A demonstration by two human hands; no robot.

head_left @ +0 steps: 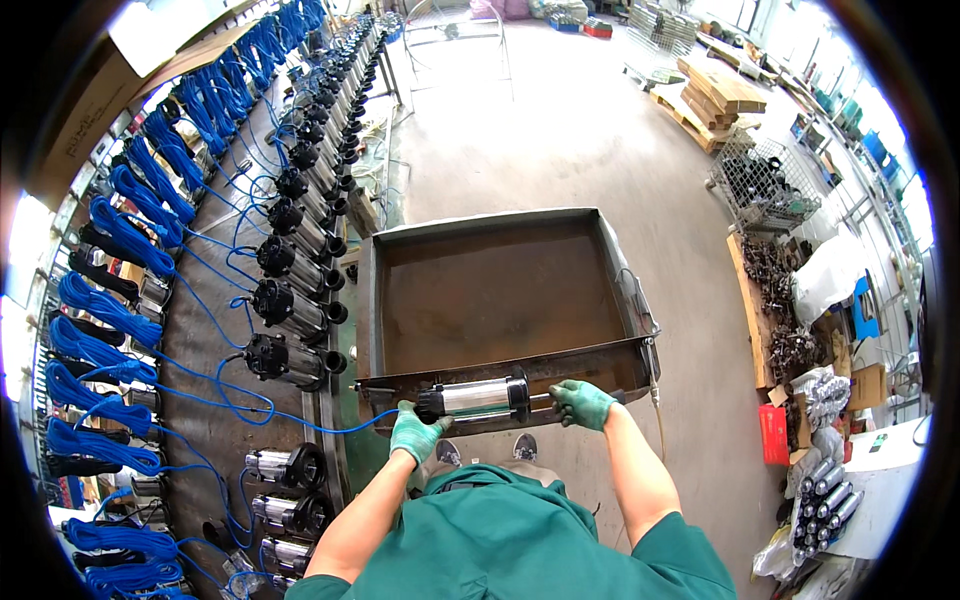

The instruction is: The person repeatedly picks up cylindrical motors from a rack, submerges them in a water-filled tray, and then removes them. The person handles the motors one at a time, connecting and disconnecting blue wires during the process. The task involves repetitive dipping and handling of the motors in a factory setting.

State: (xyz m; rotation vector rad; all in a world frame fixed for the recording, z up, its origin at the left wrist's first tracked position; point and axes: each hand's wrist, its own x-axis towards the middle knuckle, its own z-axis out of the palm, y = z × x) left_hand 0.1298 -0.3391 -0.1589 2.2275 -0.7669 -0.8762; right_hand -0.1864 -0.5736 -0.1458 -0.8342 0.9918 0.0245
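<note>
Biggest risk imo: the silver pump (475,398) sits sideways over the near edge of the tank (370,310), so it could roll or slip off toward the shoes (447,453) below, prob if one end gets let go. Could also tip the other way into the brownish liquid (500,300). Further left, the blue cable (345,431) runs from its black cap (428,403) to the tabletop (215,430), so a snag near the row of pumps (290,305) might yank that end, just guessing tho. Grip-wise, left hand (415,432) has its fingers partly curled against the cap, def touching, but can't tell how tight. Right hand (583,403) looks wrapped round the thin rod (540,398) at the pump's other end, w/ no real gap; tbh can't tell if the rod's attached or just butted up.
</note>
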